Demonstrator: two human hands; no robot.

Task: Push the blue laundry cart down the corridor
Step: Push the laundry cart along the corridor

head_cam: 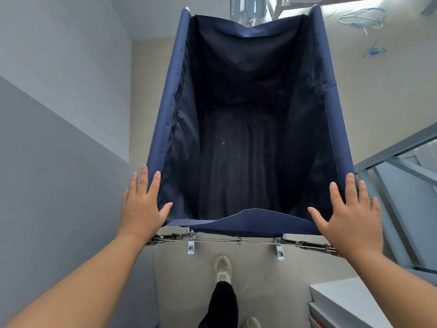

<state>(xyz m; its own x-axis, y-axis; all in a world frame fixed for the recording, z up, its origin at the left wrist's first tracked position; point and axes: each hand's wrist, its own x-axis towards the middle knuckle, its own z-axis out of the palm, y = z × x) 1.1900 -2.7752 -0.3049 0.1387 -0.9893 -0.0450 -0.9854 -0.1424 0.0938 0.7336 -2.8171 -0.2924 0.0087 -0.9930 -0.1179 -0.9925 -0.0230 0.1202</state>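
A person stands at the near end of a blue laundry cart [170, 110] in a narrow passage, both palms on its rim.

The cart's long axis runs straight away from the person, its far end pointing up the beige floor [366, 95], close beside a grey wall [59, 114] on the left. The left hand [142, 204] lies flat on the near-left corner and the right hand [350, 216] on the near-right corner, fingers straight and spread, gripping nothing. The open bag shows dark lining and a pale speck. A metal frame [236, 240] crosses below the near edge, above a white shoe [223, 268]. Loose blue cords [361, 20] lie far right.
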